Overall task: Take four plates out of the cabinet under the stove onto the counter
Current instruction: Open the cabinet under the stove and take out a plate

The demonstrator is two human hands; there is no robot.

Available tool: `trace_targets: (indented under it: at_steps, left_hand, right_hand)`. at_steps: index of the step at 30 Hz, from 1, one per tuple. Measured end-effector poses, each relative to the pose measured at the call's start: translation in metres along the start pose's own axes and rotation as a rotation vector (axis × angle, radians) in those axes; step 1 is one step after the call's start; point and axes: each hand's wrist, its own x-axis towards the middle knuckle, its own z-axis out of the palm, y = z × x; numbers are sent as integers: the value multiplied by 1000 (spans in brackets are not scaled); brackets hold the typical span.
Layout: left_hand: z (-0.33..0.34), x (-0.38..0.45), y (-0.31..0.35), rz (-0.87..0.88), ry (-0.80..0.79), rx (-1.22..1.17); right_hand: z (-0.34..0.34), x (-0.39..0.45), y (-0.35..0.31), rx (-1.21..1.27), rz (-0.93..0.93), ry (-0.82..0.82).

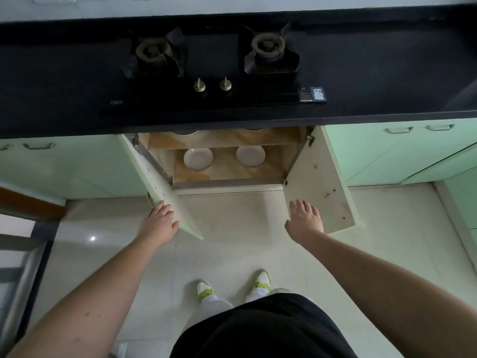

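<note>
The cabinet under the stove stands with both doors swung out. On its lower shelf lie two white plates, one on the left (198,158) and one on the right (250,155). Edges of two more plates, left (186,132) and right (252,129), peek out on the upper shelf, mostly hidden by the counter's edge. My left hand (160,221) grips the outer edge of the left door (154,182). My right hand (305,220) is spread flat, fingers apart, by the inner face of the right door (320,182); contact is unclear.
A black counter (64,81) runs across the top with a two-burner gas hob (211,65) set in it. Pale green cabinets (397,151) flank the opening. My feet in white shoes (232,288) stand on the light tiled floor. A dark frame (23,259) stands at the left.
</note>
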Motion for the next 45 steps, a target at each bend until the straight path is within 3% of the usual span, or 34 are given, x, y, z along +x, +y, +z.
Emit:
trace_targets:
  at_steps: [14,21,30,42,45]
  left_hand:
    - [23,-64,-103,-17,32,-17]
    - [35,-88,-155,-8,45,44]
    - [25,-79,-169,-50,76,14]
    - [-35,1,-94,99,313,-63]
    - [-45,29,-71,111,298,-73]
  right_hand:
    - [-31,-21,-201,76,-261,146]
    - [-39,-34,-267,48,-352,196]
    - [-50,-29,-283,24,-356,203]
    - [-84,27,-246,195,-289,264]
    - [-88,54,-233,166,-321,229]
